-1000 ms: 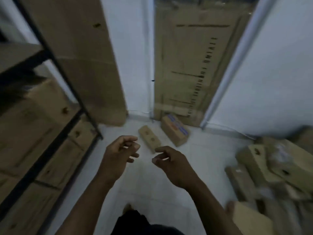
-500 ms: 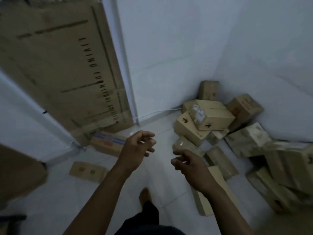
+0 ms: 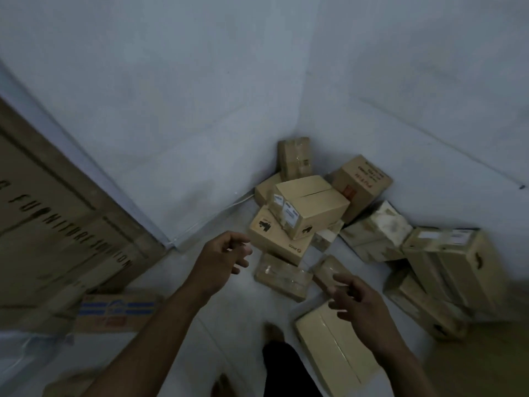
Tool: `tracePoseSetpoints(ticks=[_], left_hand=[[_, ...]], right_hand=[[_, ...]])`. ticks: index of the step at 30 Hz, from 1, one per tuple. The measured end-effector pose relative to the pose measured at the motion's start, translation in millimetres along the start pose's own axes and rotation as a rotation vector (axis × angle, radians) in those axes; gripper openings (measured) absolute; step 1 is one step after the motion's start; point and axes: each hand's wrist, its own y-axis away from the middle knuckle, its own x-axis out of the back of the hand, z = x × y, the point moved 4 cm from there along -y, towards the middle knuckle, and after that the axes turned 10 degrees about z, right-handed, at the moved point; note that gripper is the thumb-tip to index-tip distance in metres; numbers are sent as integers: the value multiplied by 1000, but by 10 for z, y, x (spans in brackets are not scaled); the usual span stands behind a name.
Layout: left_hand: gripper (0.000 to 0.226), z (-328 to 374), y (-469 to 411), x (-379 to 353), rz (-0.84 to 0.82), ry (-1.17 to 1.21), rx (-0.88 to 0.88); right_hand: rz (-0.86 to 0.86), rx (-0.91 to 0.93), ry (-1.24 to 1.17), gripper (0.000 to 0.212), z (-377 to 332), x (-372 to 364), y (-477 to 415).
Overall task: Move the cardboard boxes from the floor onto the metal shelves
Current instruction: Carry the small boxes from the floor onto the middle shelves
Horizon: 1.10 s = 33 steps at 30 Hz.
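Many boxes (image 3: 310, 206) lie yet on the floor (image 3: 183, 282) in its corner; our left hand (image 3: 221, 257) and right hand (image 3: 359, 300) reach empty, fingers apart.

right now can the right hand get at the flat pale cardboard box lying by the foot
Probably yes: the right hand hovers empty just above the flat pale cardboard box, with nothing on or between them.

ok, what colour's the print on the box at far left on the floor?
Blue stripes with a red patch below, on the striped box; head view, somewhat blurred.
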Motion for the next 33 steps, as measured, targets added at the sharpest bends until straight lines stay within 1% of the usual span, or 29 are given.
tracePoseSetpoints(ticks=[4,8,10,13,16,19,22,24,25,26,28,29,31,33], left_hand=[[10,32,-895,-451,-26,-68,68],[9,-113,-1834,-876,34,-140,170],[8,-284,-2337,-1110,29,-175,213],[6,-602,-3028,-1463,39,-228,282],[10,-933,-3648,-1758,38,-296,345],[28,-1187,-4229,-1994,25,-407,333],[51,-1297,-4794,-2222,-15,-561,168],[61,-1348,-5143,-2393,-71,-664,36],[67,-1394,-5313,-2481,-97,-723,-13],[74,-1450,-5464,-2561,-120,-792,-38],[92,-1585,-5701,-2705,-185,-906,-34],[99,-1654,-5769,-2771,-223,-920,-10],[110,-1754,-5787,-2857,-255,-920,30],[115,-1766,-5701,-2869,-220,-871,64]], right_hand=[[21,-97,-66,23,-113,31,-971],[4,-148,-52,37,-154,-132,-2151],[1,-175,-36,45,-92,-261,-2769],[5,-241,-22,61,163,-443,-3617],[18,-354,-64,70,581,-623,-4325],[52,-516,-129,71,1040,-794,-4861],[51,-632,-212,68,1466,-966,-5173],[26,-668,-303,76,1699,-1096,-5278],[12,-681,-354,81,1801,-1162,-5323],[0,-694,-409,82,1886,-1230,-5362],[-5,-709,-531,71,1998,-1379,-5434],[-3,-709,-586,68,2040,-1456,-5469],[-3,-693,-669,76,2082,-1593,-5521],[-6,-682,-757,78,2022,-1684,-5495]])
